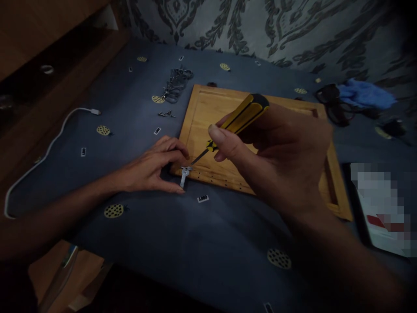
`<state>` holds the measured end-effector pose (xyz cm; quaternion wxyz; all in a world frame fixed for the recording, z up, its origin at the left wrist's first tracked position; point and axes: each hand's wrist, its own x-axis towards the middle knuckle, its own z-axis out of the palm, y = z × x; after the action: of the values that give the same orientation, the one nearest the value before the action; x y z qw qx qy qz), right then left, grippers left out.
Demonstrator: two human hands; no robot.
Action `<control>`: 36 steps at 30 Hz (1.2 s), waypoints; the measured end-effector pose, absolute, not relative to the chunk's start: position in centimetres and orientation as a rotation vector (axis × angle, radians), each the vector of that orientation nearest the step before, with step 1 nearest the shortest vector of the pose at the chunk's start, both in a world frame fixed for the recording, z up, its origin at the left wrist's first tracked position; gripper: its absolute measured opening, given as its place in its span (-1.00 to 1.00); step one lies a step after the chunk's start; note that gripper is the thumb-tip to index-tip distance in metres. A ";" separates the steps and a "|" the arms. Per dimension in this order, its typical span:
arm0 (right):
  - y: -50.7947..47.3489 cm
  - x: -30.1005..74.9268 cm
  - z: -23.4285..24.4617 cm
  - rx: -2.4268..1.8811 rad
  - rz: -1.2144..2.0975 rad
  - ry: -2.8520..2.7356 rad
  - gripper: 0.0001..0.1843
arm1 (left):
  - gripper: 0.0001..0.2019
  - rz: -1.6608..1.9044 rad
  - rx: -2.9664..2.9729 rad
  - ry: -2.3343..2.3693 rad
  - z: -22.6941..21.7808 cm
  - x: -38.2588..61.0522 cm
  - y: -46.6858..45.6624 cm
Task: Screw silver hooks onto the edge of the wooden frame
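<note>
My right hand [286, 161] grips a screwdriver [246, 114] by its yellow and black handle. The shaft slants down to the left, and its tip is at a small metal hinge [184, 175] on the near left corner of a framed wooden panel [211, 108]. Whether the tip sits in a screw is too small to tell. My left hand [146, 167] is closed around that corner, thumb at the hinge's lower end and fingertips on the panel's edge. Several small dark holes run along the near edge of the panel, right of the hinge.
Several loose screws [167, 114] lie left of the panel, below a heap of metal hardware [176, 84]. Sunglasses [340, 114] and a blue cloth [368, 94] are at the back right. A white cable [54, 135] curves along the left; a partly pixelated flat object [365, 204] lies right.
</note>
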<state>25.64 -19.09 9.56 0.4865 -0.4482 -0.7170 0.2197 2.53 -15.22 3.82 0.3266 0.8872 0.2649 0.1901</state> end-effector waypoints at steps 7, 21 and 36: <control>-19.2 25.7 9.1 -1.035 0.605 -1.774 -0.79 | -0.56 0.518 2.351 0.679 3.8 2.7 -15.3; -19.1 25.8 8.9 -1.065 0.499 -1.877 -0.77 | -0.52 0.504 2.364 0.690 3.8 2.7 -15.3; -19.0 26.3 9.9 -1.063 0.570 -2.035 -0.77 | -0.52 0.499 2.371 0.673 3.8 2.6 -15.2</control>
<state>26.30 -19.04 9.85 0.3782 -0.4159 -0.7964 0.2230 2.64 -15.21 3.76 0.3083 0.8969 0.2546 0.1888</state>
